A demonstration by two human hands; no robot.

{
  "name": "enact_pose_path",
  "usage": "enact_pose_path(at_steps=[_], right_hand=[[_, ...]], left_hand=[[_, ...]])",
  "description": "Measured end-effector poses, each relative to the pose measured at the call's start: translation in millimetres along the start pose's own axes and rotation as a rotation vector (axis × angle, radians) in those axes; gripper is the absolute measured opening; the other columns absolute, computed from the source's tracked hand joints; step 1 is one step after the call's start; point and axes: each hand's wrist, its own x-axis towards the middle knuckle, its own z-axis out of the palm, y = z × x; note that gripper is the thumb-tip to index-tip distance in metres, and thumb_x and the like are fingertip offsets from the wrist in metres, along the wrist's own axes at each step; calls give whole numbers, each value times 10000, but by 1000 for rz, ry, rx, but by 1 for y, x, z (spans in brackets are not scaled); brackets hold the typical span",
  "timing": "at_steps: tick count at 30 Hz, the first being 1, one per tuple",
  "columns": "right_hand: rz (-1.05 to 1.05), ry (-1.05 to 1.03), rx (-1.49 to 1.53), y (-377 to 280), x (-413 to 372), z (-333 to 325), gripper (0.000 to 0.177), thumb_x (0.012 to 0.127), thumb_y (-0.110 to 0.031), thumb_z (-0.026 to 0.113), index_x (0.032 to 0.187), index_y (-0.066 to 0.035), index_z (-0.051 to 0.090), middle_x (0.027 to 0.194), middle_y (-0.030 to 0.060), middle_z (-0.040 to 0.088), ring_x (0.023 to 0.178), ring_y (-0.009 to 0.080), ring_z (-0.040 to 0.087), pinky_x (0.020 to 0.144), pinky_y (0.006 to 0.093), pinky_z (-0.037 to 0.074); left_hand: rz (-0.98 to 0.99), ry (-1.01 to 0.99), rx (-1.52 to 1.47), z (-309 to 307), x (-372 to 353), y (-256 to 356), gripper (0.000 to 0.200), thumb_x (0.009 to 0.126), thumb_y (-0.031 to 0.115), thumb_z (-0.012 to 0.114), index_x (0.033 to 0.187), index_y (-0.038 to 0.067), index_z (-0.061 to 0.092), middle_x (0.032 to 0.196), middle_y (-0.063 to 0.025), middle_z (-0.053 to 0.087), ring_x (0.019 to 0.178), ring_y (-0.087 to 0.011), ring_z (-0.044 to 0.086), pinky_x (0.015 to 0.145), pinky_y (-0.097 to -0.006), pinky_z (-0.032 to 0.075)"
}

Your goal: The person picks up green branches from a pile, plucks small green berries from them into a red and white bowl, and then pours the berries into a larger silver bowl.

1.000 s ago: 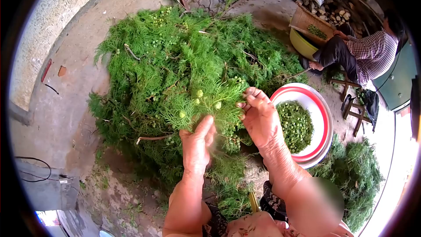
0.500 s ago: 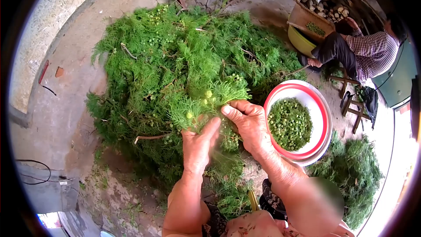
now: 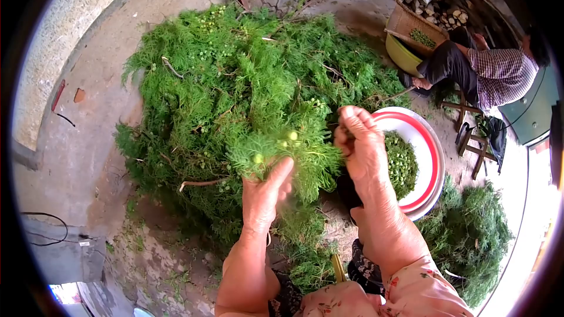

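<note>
Sprig in left hand, grip closed, right hand curled

No text, brand, number or sign that I can read. Small white tag at my far left, near the thin dark cable, looks like a label, but any print on it is too small to make out.

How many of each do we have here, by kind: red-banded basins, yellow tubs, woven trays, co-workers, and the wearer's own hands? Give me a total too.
Red-banded basin: 1
Yellow tub: 1
Woven tray: 1
Co-worker: 1
Own hands, left hand and right hand: 2
Total: 6
</note>
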Motion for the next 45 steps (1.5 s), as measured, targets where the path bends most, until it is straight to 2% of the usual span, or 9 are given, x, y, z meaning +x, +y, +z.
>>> enact_pose_path(at_steps=[6,8,15,19,24,29,32,38,45], right_hand=[[-312,-278,-488,-23,-30,20,175,757,-180,701,905,-88,683,716,-18,620,579,68,505,510,210,418],[-740,-610,-774,-6,-29,25,260,732,-148,706,970,-56,657,825,57,637,634,130,581,589,269,502],[-580,-517,-1055,11,-42,30,198,733,-67,680,920,-17,637,766,104,608,726,212,611,670,289,496],[-692,-301,-739,17,-31,23,87,807,-94,639,862,-25,634,747,50,600,607,144,556,518,258,453],[-66,-177,-59,-15,-16,14,121,867,-188,589,937,-90,602,616,-26,542,456,51,419,404,195,295],[55,-385,-258,-23,-11,1,145,802,-180,669,899,-73,656,677,0,581,537,55,459,461,204,346],[-241,-513,-705,-19,-15,6,320,748,-169,709,1028,-32,636,902,67,652,788,130,590,705,283,479],[-463,-511,-999,-9,-14,5,282,726,-197,723,940,-23,664,835,85,620,766,178,572,714,293,449],[-129,-260,-532,3,-21,8,164,762,-159,701,875,-43,674,693,12,586,618,105,505,547,251,405]], left_hand=[[46,-36,166,3,0,-2,145,806,213,668,765,78,634,596,7,584,482,-59,528,377,-192,380],[117,-109,222,3,3,-6,98,808,170,651,758,87,638,592,7,575,484,-64,516,399,-213,382],[326,-239,349,0,9,-22,146,799,-43,524,727,43,618,598,4,550,511,-75,498,439,-235,366],[290,-245,319,-4,9,-22,93,812,14,590,736,52,627,671,2,571,533,-68,490,447,-220,361],[156,-156,156,2,0,-12,76,816,121,650,763,68,660,713,19,591,541,-43,465,468,-199,337],[157,-102,262,3,1,-3,88,800,157,679,797,69,678,601,45,562,525,-41,472,472,-203,343],[156,-112,313,5,0,-1,92,792,167,687,803,75,682,610,46,569,535,-43,479,482,-204,352],[219,-175,341,6,0,-4,95,770,162,707,825,86,690,623,45,583,547,-44,496,492,-200,373],[105,-96,129,6,2,-4,204,711,165,759,876,88,667,662,30,604,511,-48,460,452,-201,338]])
